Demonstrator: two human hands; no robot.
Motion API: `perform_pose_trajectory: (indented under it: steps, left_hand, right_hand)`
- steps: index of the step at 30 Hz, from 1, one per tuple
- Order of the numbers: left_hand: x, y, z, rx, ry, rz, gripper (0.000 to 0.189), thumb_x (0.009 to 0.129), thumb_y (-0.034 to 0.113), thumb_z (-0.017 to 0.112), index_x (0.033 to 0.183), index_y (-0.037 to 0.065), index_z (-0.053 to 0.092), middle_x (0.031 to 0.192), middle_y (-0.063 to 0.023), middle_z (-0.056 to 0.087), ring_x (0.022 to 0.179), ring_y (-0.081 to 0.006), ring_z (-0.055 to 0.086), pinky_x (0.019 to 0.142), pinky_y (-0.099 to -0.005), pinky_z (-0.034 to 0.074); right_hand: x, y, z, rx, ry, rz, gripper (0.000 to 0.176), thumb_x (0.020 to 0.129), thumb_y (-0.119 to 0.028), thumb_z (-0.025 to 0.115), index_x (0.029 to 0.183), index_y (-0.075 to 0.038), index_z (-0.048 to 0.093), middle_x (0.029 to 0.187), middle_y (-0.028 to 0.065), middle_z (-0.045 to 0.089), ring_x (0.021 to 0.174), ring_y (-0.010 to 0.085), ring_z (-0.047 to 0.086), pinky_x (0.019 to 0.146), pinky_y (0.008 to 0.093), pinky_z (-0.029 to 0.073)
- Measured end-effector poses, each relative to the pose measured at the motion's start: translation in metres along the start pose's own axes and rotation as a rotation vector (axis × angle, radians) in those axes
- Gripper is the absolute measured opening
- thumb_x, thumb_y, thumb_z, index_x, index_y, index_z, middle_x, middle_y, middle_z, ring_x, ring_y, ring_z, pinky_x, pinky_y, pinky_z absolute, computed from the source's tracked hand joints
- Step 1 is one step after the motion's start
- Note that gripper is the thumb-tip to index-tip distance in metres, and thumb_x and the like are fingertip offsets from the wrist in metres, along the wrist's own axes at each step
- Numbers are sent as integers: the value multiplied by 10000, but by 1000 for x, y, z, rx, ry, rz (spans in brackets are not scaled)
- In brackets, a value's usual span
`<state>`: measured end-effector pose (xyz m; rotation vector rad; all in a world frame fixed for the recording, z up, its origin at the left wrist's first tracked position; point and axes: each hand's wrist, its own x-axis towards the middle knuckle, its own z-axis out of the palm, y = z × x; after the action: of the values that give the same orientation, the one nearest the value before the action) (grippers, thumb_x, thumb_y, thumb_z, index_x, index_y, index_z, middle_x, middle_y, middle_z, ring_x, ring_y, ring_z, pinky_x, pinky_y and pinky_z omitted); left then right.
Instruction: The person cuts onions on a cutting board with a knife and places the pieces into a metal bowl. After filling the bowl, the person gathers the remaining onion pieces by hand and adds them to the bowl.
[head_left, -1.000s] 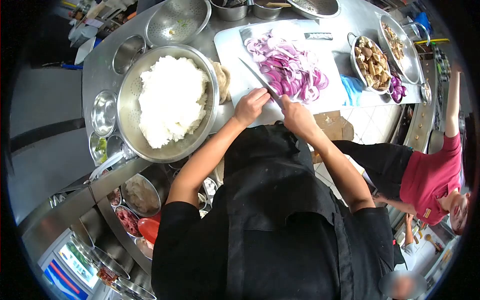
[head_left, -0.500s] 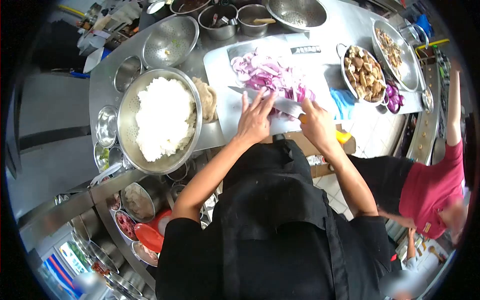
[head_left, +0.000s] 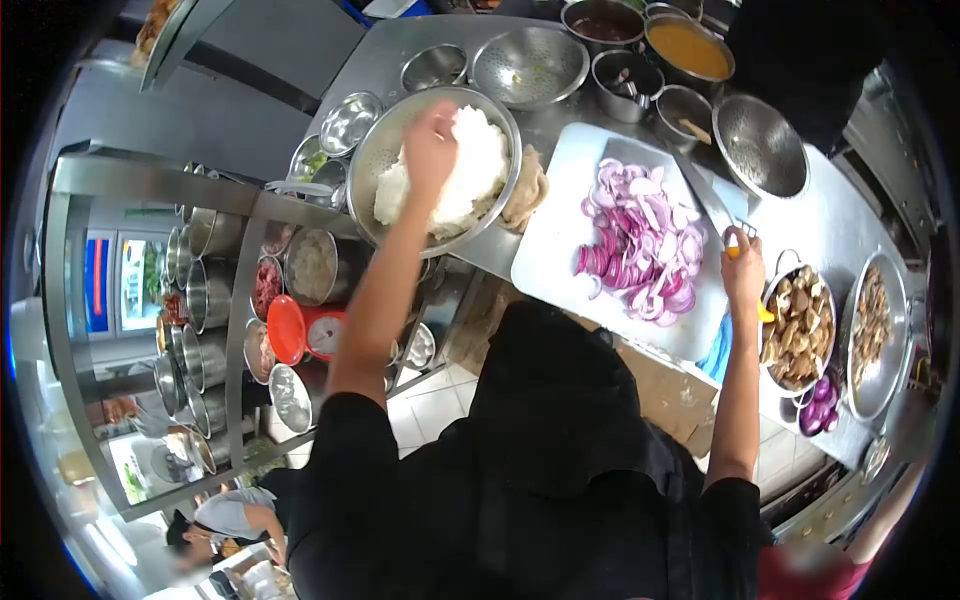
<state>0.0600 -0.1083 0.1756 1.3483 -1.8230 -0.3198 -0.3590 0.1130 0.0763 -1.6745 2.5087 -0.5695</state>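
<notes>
My left hand (head_left: pixel 431 155) is above a large steel colander (head_left: pixel 365 205) of white rice (head_left: pixel 478 165); motion smears its fingers. My right hand (head_left: pixel 743 268) grips the orange-yellow handle of a kitchen knife (head_left: pixel 704 192), its blade slanting over the far right of the white cutting board (head_left: pixel 548 235). Sliced red onion (head_left: pixel 650 240) lies spread across the board. A second knife's dark handle (head_left: pixel 750 229) shows just beyond my right hand. A beige cloth (head_left: pixel 526 190) lies between colander and board.
Right of the board stand a pot of mushroom pieces (head_left: pixel 800 335), whole red onions (head_left: pixel 820 405) and a long pan (head_left: pixel 880 340). Steel bowls, including an empty colander (head_left: pixel 530 65), line the back. Low shelves (head_left: pixel 160 330) hold containers at left. A person (head_left: pixel 810 575) is at lower right.
My left hand has left the onion slices and moved over the rice colander. My right hand has carried the knife away from the onions to the board's right side. The view has turned leftward.
</notes>
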Motion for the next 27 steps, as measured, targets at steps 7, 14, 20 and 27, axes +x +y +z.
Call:
perform_pose_trajectory:
  steps: [7,14,20,27]
  left_hand:
    - [158,-204,-5,587,-184,23,254,710,158,553,871,9,681,888,-223,654,830,-369,643,748,-438,488]
    - [223,-328,48,448,-531,70,329,759,255,568,921,-17,655,852,-176,653,742,-293,630,681,-416,480]
    - [363,-352,-21,467,-112,90,325,839,306,594,919,-3,657,820,-114,648,724,-181,589,649,-370,465]
    - [180,-22,-145,-360,-176,-362,174,785,124,576,894,0,631,832,-78,618,725,-142,563,674,-288,460]
  right_hand:
    - [-5,-12,6,88,-63,20,394,727,-40,676,1102,-147,617,932,178,525,818,366,580,733,445,475]
    - [-9,-22,32,117,57,14,340,739,-95,649,1078,-70,635,1009,208,579,914,389,569,817,436,462]
    - [-74,-61,-1,371,384,50,275,831,-123,629,1087,-26,603,1102,167,590,1068,322,544,919,385,410]
    - [-105,-54,50,553,305,39,537,839,-277,598,1297,-30,466,1354,197,438,1280,336,392,1068,399,289]
